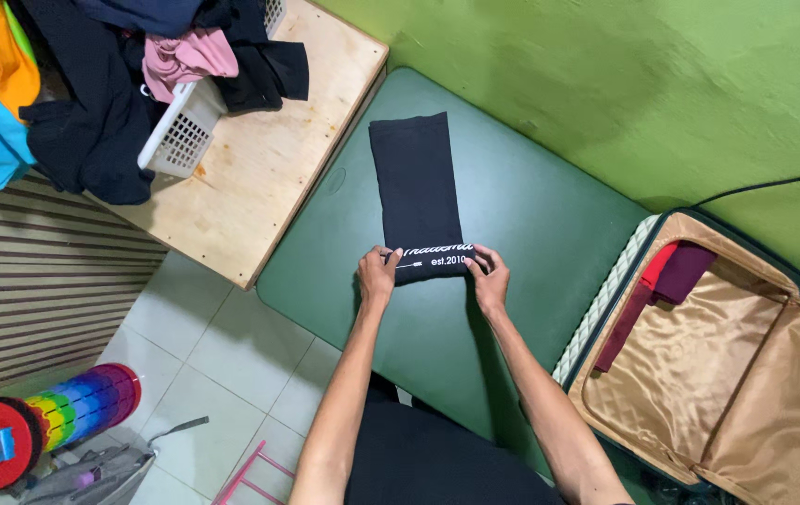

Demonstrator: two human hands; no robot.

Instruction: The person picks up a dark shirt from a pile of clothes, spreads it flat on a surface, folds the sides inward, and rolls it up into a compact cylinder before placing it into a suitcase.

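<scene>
A black garment [415,182], folded into a long narrow strip, lies on the dark green table [531,215]. Its near end is rolled up, and white print shows on the roll. My left hand [377,273] grips the roll's left end. My right hand [490,278] grips its right end. Both hands have fingers curled over the rolled edge.
An open suitcase [727,365] with tan lining and red and maroon clothes inside sits at the right. A wooden table [259,159] at the left carries a white laundry basket [185,131] piled with clothes. A rainbow-coloured cylinder [72,411] lies on the tiled floor.
</scene>
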